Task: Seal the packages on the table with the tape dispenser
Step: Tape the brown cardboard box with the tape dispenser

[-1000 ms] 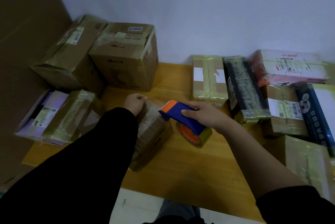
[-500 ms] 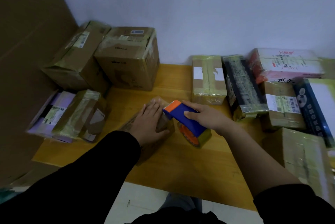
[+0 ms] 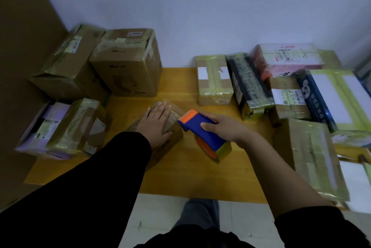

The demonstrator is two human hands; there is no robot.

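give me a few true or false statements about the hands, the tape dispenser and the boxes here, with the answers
1. The left hand lies flat, fingers straight, on top of the small box. True.
2. The right hand holds a pair of scissors. False: it grips the tape dispenser.
3. The tape dispenser is blue with an orange front end. True.
4. The small box is stacked on another box. False: it sits on the table, in front of the big box at the back left.
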